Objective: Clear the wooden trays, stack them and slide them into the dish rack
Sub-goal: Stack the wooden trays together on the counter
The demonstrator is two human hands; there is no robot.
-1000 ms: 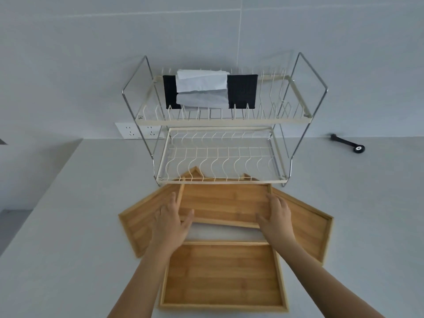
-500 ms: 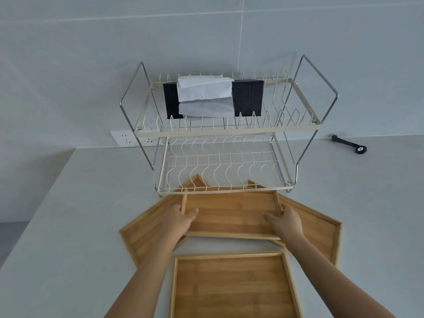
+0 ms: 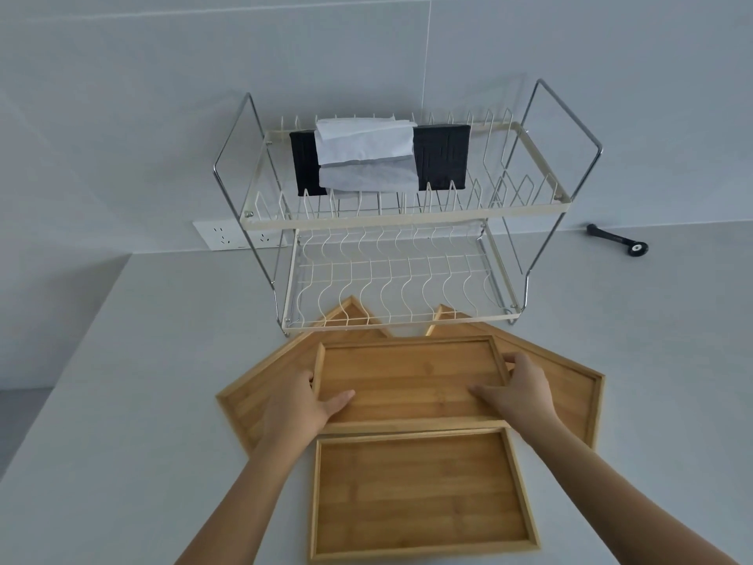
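Several empty wooden trays lie on the white counter in front of a two-tier wire dish rack (image 3: 407,222). I hold the middle tray (image 3: 411,381) by both short sides, raised and resting over two angled trays: the left tray (image 3: 252,397) and the right tray (image 3: 574,393). My left hand (image 3: 301,401) grips its left edge, thumb on the inside. My right hand (image 3: 517,395) grips its right edge. A nearer tray (image 3: 419,495) lies flat just below the held one.
The rack's upper tier carries a black mat (image 3: 442,157) and folded white cloths (image 3: 366,157); its lower tier is bare wire. A black tool (image 3: 619,240) lies at the back right. A wall socket strip (image 3: 228,234) sits behind the rack's left leg.
The held tray has come back toward me and away from the rack's lower tier, its near edge now almost over the nearest tray. Both hands kept their grip.
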